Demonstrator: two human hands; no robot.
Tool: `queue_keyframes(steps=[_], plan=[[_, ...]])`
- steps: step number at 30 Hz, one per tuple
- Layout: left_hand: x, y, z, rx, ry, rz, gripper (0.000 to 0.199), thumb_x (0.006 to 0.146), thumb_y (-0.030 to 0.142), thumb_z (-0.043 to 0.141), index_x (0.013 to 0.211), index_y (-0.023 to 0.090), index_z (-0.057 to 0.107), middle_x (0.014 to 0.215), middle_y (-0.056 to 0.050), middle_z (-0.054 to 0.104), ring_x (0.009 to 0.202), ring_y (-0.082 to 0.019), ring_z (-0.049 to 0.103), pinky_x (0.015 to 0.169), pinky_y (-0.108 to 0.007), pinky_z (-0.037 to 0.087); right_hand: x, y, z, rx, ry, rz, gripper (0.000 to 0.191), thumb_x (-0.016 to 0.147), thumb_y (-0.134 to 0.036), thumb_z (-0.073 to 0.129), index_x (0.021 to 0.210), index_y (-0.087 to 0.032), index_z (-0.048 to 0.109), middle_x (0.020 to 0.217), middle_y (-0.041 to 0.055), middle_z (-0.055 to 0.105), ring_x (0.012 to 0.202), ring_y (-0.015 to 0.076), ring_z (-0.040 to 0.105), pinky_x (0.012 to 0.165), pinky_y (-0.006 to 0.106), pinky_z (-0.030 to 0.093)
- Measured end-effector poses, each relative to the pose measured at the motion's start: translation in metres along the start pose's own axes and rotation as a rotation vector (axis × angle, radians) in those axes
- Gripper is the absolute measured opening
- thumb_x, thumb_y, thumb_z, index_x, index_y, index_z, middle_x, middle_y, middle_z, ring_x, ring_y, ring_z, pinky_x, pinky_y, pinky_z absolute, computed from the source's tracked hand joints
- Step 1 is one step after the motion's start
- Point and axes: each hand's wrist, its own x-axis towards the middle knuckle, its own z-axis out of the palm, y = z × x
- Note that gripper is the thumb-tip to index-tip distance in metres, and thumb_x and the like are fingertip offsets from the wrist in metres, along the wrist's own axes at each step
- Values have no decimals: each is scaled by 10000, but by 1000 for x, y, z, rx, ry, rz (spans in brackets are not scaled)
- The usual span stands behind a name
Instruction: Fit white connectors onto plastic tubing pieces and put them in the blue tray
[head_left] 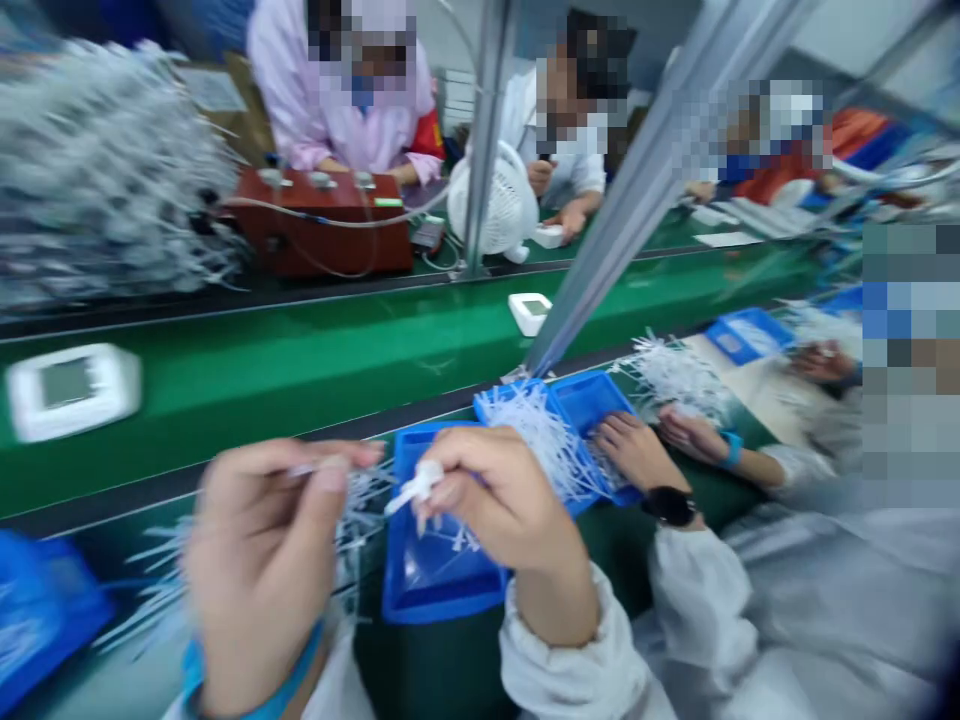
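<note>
My right hand pinches a small white plastic piece with a narrow stem pointing left. It is above a blue tray with a few small white parts inside. My left hand, a blue band on its wrist, is to the left with thumb and fingertips pinched together. A thin pale sliver shows at its fingertips, too blurred to name. Behind and beside the left hand lie thin white strips on the dark green bench.
Blue bins stand either side. A green conveyor carries white screened devices. A metal post slants across. At right, a co-worker's hands reach into bins. People, a red box and white fan are beyond.
</note>
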Motion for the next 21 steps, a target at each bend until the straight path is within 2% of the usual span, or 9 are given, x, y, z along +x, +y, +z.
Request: queue_keyframes(steps=[2,4,7,10,16,21], plan=[[9,-5,-5,21,24,13,73,1024,249,639,1096,242,649,919,35,709,848,-106,705,771,-201,596,1,4,-11,-76,11,78,280,1109,-359,493,935,-191,634,770,-5,689,703,108,671,700,225,509],[14,-6,-8,102,-35,68,94,1019,234,645,1093,237,702,903,26,707,786,-90,686,712,-179,568,1,9,-20,-142,6,119,259,1113,-331,481,948,-197,628,780,-4,692,712,113,669,703,237,496],[17,-4,-11,204,-115,144,195,1033,200,617,1155,261,756,976,4,717,828,-88,680,726,-175,546,3,11,-21,-183,2,118,309,1114,-336,471,883,-196,620,763,-2,674,700,115,650,686,247,476],[17,0,-13,220,-127,161,231,1016,172,644,1194,269,755,1010,1,728,861,-89,679,732,-169,531,4,9,-15,-204,-14,106,320,1101,-292,484,825,-193,612,738,-9,658,685,106,630,674,247,453],[19,4,-18,168,-147,180,110,1003,166,660,1053,228,736,967,3,708,835,-81,660,701,-161,505,5,10,-7,-254,-30,106,353,1066,-270,497,736,-187,591,654,-9,590,608,112,554,618,269,402],[20,2,-17,139,-178,224,104,992,139,668,1017,218,731,968,4,677,887,-79,647,784,-162,514,4,8,-6,-255,-40,70,320,1043,-235,512,736,-186,585,646,-10,576,597,108,537,600,263,390]])
